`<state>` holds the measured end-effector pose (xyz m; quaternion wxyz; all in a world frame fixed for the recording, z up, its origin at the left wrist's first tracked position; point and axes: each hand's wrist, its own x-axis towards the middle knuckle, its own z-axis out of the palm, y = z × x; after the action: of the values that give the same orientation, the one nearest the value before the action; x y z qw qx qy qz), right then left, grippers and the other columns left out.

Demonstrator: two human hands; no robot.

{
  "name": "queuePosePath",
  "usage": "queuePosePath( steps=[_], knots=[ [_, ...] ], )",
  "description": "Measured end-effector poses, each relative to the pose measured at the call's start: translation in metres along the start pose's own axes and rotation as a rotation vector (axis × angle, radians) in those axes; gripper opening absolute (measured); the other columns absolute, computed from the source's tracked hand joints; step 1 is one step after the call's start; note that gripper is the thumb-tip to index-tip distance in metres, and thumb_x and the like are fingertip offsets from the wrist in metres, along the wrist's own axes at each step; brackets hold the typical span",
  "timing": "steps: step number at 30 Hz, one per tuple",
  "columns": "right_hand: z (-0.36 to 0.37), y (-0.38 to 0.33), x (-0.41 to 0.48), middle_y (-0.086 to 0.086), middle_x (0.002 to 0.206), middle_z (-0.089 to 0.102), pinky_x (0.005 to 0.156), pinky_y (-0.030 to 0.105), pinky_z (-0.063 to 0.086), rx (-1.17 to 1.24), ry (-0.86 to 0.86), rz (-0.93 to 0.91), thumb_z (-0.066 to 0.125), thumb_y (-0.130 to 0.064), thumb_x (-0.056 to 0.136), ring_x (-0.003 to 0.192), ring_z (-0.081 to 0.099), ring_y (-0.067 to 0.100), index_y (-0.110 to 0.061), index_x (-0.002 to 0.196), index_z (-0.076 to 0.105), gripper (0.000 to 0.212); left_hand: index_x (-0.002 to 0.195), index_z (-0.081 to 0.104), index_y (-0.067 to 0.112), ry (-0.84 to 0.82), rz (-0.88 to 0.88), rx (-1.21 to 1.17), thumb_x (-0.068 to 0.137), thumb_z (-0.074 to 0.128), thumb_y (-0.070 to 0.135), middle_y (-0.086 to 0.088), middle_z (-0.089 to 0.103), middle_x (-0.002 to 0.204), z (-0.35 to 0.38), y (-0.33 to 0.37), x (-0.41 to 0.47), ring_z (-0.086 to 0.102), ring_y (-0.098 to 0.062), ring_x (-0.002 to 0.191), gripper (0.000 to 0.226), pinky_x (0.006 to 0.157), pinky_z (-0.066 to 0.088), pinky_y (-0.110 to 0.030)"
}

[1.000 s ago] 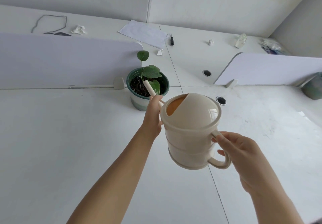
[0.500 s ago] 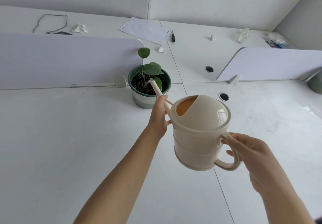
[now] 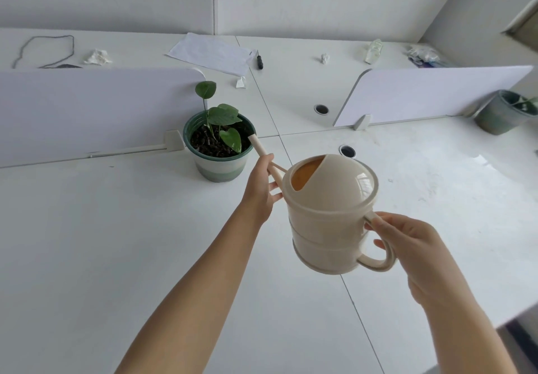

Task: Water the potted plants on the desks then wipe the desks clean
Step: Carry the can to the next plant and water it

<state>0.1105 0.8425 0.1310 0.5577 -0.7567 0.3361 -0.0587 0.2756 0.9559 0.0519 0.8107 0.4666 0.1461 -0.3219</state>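
The right hand (image 3: pixel 407 245) had its fingers curled round the handle of the can (image 3: pixel 329 216), thumb on top near the body, holding it clear above the desk (image 3: pixel 87 242). The left hand (image 3: pixel 260 190) pinched the spout (image 3: pixel 259 148) low down, fingers closed about the tube, steadying it. The spout's tip sat at the near right rim of the pot (image 3: pixel 219 146), just over the soil, beside a low leaf. I took this for the watering step, with the wiping not begun; no stream showed, so I judged the next move wanted a further tilt from the right wrist while the left kept the tip inside the rim. Room was ample on the near desk. The divider (image 3: pixel 87 111) stood close behind the pot, and a second pot (image 3: pixel 503 111) waited far right.
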Motion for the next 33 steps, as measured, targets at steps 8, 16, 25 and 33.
queuePosePath(
  steps=[8, 16, 25, 33],
  knots=[
    [0.015, -0.006, 0.000, 0.033, 0.106, 0.059, 0.072, 0.043, 0.039, -0.041, -0.035, -0.019, 0.056, -0.014, 0.088, 0.079, 0.044, 0.023, 0.001, 0.074, 0.066, 0.023, 0.104, 0.045, 0.023, 0.033, 0.069, -0.028, 0.093, 0.040, 0.028, -0.006, 0.050, 0.115, -0.024, 0.007, -0.008, 0.054, -0.018, 0.093, 0.013, 0.083, 0.046, -0.035],
    [0.039, -0.019, -0.001, 0.050, 0.099, 0.044, 0.067, 0.050, 0.040, -0.074, -0.082, -0.074, 0.055, -0.020, 0.090, 0.082, 0.040, 0.021, 0.008, 0.080, 0.062, 0.030, 0.093, 0.047, 0.015, 0.050, 0.099, 0.013, 0.091, 0.038, 0.024, -0.005, 0.051, 0.094, -0.044, 0.025, -0.009, 0.052, -0.017, 0.081, 0.013, 0.066, 0.045, -0.031],
    [0.045, -0.012, -0.006, 0.049, 0.100, 0.043, 0.084, 0.071, 0.035, -0.065, -0.105, -0.064, 0.055, -0.015, 0.089, 0.071, 0.042, 0.031, 0.024, 0.087, 0.049, 0.039, 0.134, 0.041, 0.006, 0.103, 0.100, 0.012, 0.091, 0.038, 0.024, 0.001, 0.042, 0.103, -0.049, 0.030, -0.017, 0.052, -0.015, 0.073, 0.047, 0.060, 0.045, -0.029],
    [0.027, 0.041, -0.014, 0.018, 0.069, 0.050, 0.074, 0.035, 0.036, 0.072, -0.106, 0.006, 0.053, -0.018, 0.081, 0.075, 0.045, 0.020, 0.015, 0.069, 0.055, 0.035, 0.115, 0.048, 0.021, 0.166, 0.170, 0.100, 0.094, 0.040, 0.027, -0.006, 0.051, 0.133, -0.066, -0.004, -0.046, 0.051, -0.033, 0.119, 0.023, 0.105, 0.037, -0.045]
  ],
)
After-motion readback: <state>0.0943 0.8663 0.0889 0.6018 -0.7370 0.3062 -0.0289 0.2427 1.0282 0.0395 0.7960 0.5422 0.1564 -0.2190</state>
